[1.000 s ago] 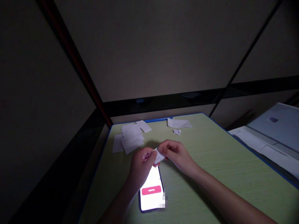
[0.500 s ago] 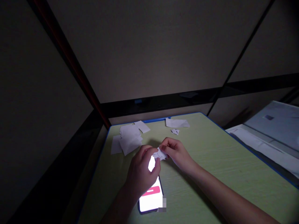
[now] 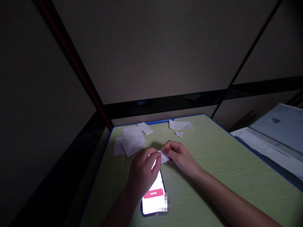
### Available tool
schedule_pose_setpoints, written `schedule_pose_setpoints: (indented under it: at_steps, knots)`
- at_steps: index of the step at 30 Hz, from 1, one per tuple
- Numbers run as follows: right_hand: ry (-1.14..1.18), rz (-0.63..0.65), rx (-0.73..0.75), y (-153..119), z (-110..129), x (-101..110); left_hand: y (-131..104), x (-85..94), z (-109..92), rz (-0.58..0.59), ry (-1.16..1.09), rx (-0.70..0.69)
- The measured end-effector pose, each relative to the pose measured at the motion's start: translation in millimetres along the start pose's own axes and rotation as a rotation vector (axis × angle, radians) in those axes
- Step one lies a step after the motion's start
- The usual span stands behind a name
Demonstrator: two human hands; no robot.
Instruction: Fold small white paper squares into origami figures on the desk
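while pinching folded paper (image 3: 165, 158) with left hand (image 3: 142, 170) and right hand (image 3: 181, 156), apparently shape a fold; next, probably align edges before creasing.

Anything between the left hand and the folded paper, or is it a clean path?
Nothing visible stands between them: the left hand has its fingers at the near-left edge of the folded paper, which the right hand also holds. The phone lies below, not between.
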State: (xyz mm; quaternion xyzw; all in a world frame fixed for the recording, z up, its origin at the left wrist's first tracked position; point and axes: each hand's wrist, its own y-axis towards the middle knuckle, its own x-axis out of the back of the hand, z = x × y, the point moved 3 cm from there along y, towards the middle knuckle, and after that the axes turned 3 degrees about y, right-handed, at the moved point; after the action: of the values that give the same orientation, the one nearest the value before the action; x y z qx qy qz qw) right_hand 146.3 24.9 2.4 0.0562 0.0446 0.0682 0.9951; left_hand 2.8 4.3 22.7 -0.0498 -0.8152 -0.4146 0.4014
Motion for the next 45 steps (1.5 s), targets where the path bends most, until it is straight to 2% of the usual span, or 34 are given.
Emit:
schedule_pose_setpoints:
  at_steps: [9,22,33,45]
  knots:
    - [0.027,0.056,-0.027,-2.4,4.8,-4.3,-1.7,-2.6,7.0,-0.02,-0.071,0.129]
    - [0.023,0.023,-0.094,-0.7,-0.4,-2.6,0.0,-1.9,2.7,0.007,-0.013,0.052]
    - [0.033,0.072,-0.074,1.5,0.2,2.2,-0.1,-2.3,-1.3,0.018,-0.054,0.025]
    - [-0.042,0.092,-0.141,3.4,-1.8,5.2,-0.7,-2.1,-1.0,0.067,-0.012,-0.016]
